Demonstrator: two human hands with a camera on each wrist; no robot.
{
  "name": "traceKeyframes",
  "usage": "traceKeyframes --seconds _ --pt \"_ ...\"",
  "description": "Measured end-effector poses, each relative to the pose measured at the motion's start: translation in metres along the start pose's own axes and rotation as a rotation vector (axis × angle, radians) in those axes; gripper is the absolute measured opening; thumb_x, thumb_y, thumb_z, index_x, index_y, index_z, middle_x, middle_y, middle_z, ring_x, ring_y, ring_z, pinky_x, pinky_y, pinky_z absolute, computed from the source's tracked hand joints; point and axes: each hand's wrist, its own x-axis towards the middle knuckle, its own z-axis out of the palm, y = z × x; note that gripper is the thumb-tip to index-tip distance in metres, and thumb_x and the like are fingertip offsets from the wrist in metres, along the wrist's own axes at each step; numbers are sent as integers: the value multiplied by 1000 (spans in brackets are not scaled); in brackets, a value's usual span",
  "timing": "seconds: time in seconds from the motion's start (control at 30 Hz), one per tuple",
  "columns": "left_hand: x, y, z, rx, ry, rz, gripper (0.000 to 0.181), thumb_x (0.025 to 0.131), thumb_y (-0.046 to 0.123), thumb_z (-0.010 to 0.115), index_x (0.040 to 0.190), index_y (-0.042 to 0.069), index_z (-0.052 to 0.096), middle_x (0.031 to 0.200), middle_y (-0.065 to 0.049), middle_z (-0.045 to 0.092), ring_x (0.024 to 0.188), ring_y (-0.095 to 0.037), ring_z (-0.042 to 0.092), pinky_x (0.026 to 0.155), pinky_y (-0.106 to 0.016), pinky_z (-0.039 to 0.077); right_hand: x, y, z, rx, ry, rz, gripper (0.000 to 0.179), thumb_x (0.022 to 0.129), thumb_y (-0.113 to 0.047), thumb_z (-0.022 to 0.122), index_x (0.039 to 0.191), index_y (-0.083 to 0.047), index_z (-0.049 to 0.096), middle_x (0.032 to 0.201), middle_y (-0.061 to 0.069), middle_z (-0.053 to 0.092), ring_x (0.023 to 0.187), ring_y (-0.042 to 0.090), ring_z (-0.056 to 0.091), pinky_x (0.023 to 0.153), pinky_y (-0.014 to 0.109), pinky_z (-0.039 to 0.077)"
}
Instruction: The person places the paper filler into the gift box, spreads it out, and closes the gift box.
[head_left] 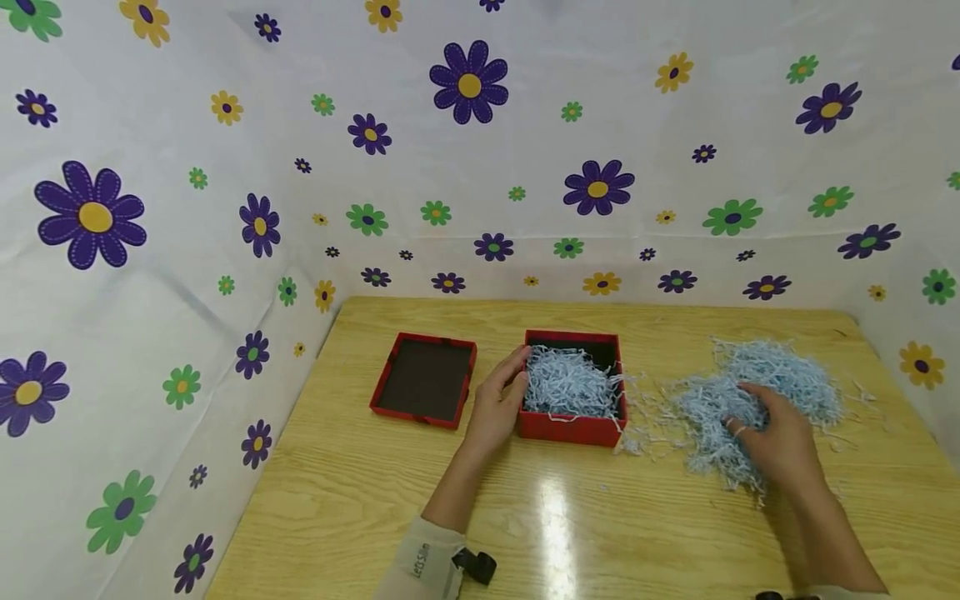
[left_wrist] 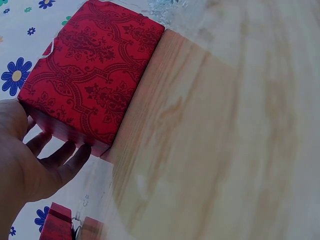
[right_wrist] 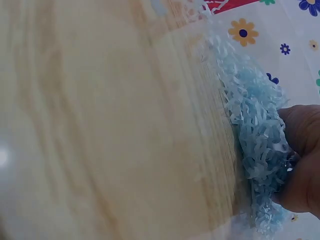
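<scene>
A red patterned box [head_left: 573, 429] with a dark interior holds light blue shredded paper [head_left: 570, 383]. My left hand [head_left: 495, 408] rests against the box's left side; its fingers touch that wall in the left wrist view, with a paper strand [left_wrist: 47, 50] hanging over the rim. On the right, my right hand [head_left: 783, 442] grips part of a loose pile of shredded paper [head_left: 712, 408], thumb and fingers sunk into the strands. In the right wrist view, the bunch of shredded paper [right_wrist: 260, 130] lies beside the thumb; the far fingertips are hidden.
The red box lid [head_left: 423, 379], dark inside, lies upturned left of the box. More shredded paper [head_left: 787, 375] is heaped behind the right hand, and stray strands [head_left: 637, 446] are scattered beside the box. A white flowered cloth [head_left: 525, 167] borders the wooden table [head_left: 337, 500].
</scene>
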Motion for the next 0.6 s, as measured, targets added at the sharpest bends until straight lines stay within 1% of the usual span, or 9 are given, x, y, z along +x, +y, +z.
traceKeyframes --seconds 0.03,0.07,0.13,0.17,0.2,0.27,0.4,0.5,0.6 --pt "0 1 0 -1 -1 -2 45 113 7 48 158 2 48 166 -15 41 154 -28 37 119 -55 39 -1 0 1 -10 22 11 55 101 -10 70 148 9 50 141 45 49 95 52 62 75 64 50" --pt "0 1 0 -3 -3 -5 45 113 7 48 158 2 48 166 -15 41 155 -28 37 120 -56 39 -1 -1 1 -14 40 28 52 102 -11 68 147 9 52 132 43 57 79 44 63 67 56 52" --pt "0 1 0 -10 -4 -8 46 113 7 48 158 2 47 166 -15 41 155 -29 36 119 -57 38 -3 -1 0 -22 85 41 47 102 -13 68 143 8 57 108 37 67 54 25 50 51 41 44" --pt "0 0 0 -11 -6 -6 46 112 6 48 158 1 47 166 -16 41 155 -30 37 119 -57 38 -4 -2 -1 -20 101 52 46 103 -16 68 142 7 58 96 31 68 48 18 41 47 35 38" --pt "0 1 0 -12 -7 -4 46 112 6 48 158 1 47 167 -16 40 155 -30 36 119 -58 38 -5 -2 -2 -8 112 64 47 104 -18 67 142 7 59 89 27 68 45 16 39 44 33 35" --pt "0 1 0 -14 -10 0 46 112 6 49 158 1 47 167 -16 40 155 -31 36 119 -58 38 -6 -5 -6 12 144 80 47 105 -22 67 142 7 60 79 18 65 47 14 42 42 31 36" --pt "1 -3 0 -7 -15 6 46 113 7 48 158 1 47 167 -16 39 155 -30 36 120 -57 38 -6 -15 -19 92 232 98 45 103 -25 70 137 6 64 76 8 62 50 12 45 43 28 37" --pt "4 -13 0 4 -14 2 46 113 8 47 158 2 47 167 -16 39 155 -30 36 120 -56 38 -4 -27 -29 156 298 119 42 101 -24 73 132 4 67 67 -1 53 50 11 41 45 25 35" --pt "7 -26 1 13 -7 -4 46 114 10 48 159 5 47 168 -12 39 155 -28 36 119 -56 39 -3 -40 -38 223 345 140 33 100 -21 74 126 -2 70 67 -8 52 52 9 40 48 21 36"
